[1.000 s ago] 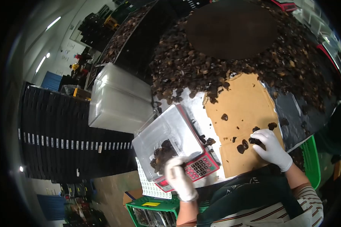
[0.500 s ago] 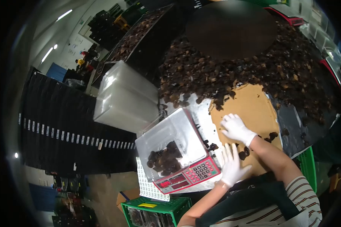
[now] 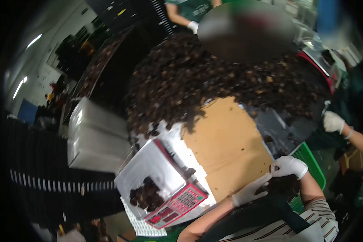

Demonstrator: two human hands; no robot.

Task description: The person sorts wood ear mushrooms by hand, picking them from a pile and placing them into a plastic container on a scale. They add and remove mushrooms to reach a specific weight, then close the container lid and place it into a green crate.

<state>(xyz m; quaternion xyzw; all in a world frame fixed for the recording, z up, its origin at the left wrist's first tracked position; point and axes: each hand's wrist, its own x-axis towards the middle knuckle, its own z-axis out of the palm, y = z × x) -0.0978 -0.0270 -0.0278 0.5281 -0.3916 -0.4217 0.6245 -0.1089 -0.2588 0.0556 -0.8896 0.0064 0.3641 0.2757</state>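
My left hand, in a white glove, reaches across the near edge of a tan cardboard sheet, fingers stretched toward my right hand. My gloved right hand is closed at the sheet's near right corner, its fingertips beside those of the left. Whatever it may hold is hidden. Below it are dark pieces, partly covered by the hand. To the left stands a red-edged digital scale carrying a clear plastic container with dark brown, mushroom-like pieces in it.
A large heap of dark brown pieces spreads over the far table. Stacked clear containers stand left of the scale. A green crate is at the right. A co-worker's gloved hand shows at right, another person's glove at the far side.
Both hands have moved from the cardboard's middle to its near right corner. My right hand has closed. The loose clumps no longer lie on the cardboard. The camera view has turned.
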